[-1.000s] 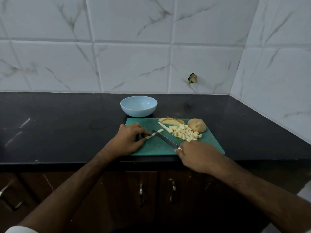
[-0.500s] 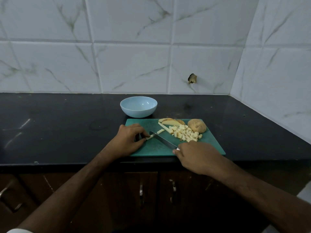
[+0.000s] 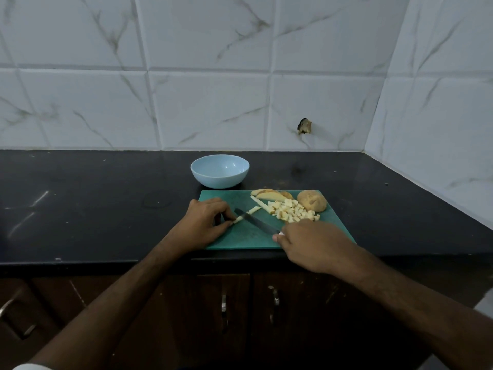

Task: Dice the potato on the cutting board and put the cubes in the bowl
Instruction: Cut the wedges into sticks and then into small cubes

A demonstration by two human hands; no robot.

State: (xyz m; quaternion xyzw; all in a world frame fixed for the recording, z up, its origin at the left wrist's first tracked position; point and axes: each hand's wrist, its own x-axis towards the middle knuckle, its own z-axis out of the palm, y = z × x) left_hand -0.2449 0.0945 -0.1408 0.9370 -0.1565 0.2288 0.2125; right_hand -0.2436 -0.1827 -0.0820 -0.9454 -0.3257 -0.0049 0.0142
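A green cutting board lies on the black counter. My left hand pinches the near end of a pale potato strip on the board. My right hand grips a knife whose blade lies across that strip, and the handle is hidden in my fist. A cut-off piece lies just beyond the blade. A pile of potato cubes sits right of centre, with another strip, several skin-on slices and a potato half behind. The light blue bowl stands beyond the board.
White marble-look tiled walls rise behind the counter and along its right side, with a chipped hole in the back wall. Dark wooden cabinet doors with metal handles sit below the counter's front edge.
The knife has stepped left along the strip toward my left hand, leaving a cut piece behind the blade. My left fingers have drawn back slightly on the shortening strip.
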